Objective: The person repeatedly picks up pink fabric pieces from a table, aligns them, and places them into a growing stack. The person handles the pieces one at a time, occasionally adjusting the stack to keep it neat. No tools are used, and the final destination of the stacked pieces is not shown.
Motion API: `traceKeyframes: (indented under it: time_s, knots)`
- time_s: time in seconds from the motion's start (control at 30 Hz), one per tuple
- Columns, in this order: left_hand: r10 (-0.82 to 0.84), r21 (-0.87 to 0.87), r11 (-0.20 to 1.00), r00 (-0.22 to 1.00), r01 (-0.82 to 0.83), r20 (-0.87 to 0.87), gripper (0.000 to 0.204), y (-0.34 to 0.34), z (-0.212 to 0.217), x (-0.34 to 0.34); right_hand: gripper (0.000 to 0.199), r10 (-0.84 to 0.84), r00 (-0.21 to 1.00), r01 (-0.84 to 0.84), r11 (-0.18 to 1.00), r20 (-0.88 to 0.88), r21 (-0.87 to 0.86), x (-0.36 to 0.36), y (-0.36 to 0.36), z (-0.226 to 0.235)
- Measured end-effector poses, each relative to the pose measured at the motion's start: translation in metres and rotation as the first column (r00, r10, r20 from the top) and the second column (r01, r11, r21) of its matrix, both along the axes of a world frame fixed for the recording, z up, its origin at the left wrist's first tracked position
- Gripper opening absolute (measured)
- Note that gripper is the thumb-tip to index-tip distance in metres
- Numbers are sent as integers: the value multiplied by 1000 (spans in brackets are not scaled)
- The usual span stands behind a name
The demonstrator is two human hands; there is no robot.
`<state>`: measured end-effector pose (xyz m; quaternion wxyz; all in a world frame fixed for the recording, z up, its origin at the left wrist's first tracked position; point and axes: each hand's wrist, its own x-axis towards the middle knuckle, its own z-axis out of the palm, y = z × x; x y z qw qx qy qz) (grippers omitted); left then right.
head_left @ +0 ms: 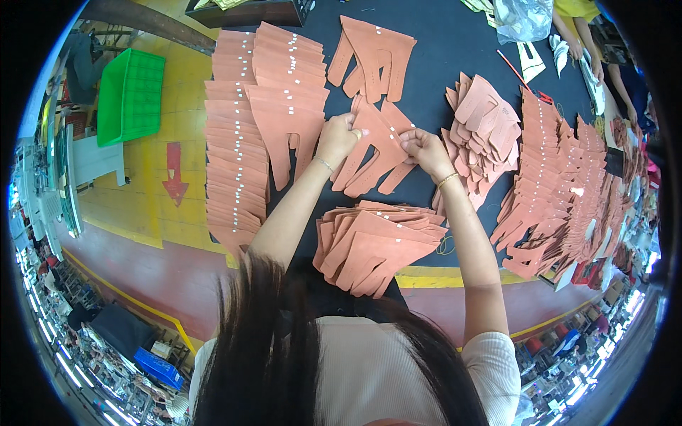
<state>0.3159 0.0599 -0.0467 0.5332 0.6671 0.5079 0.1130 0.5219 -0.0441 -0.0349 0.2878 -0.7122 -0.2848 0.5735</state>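
Note:
Between my hands are a few overlapping salmon-coloured cut pieces (375, 133), leather-like, with slotted legs and small white tags. My left hand (337, 142) is closed on their left side, thumb and fingers pinched together. At the right edge my right hand (425, 150) pinches the pieces near a white tag. Just beyond them lies a small group of similar pieces (380, 53). Closer to my body sits a thick, fanned stack of the same pieces (376, 245). Left of my left hand, a long overlapping row of tagged pieces (231, 149) runs along the table.
A loose pile of lighter pink pieces (486, 124) and more rows (543, 170) cover the dark table's (440, 57) right side. A red pencil-like stick (513, 69) and a clear plastic bag (522, 21) lie beyond. Another person's arms (586, 42) reach in at far right. A green crate (131, 96) stands left.

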Motion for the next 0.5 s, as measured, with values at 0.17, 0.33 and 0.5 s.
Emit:
traceKeyframes:
  time_s: [0.17,0.33,0.5]
  knots:
    - [53,-72,996,997,-49,54,20,2,-3,3,17,-2,1000,3,1000,-16,16,0,0,3]
    - [59,-102,993,997,-54,42,20,3,-8,4,23,44,998,-43,999,46,-5,2,1,-1]
    - [111,-118,988,992,-103,62,23,6,-12,6,26,-12,998,11,1000,55,6,-1,1,-4]
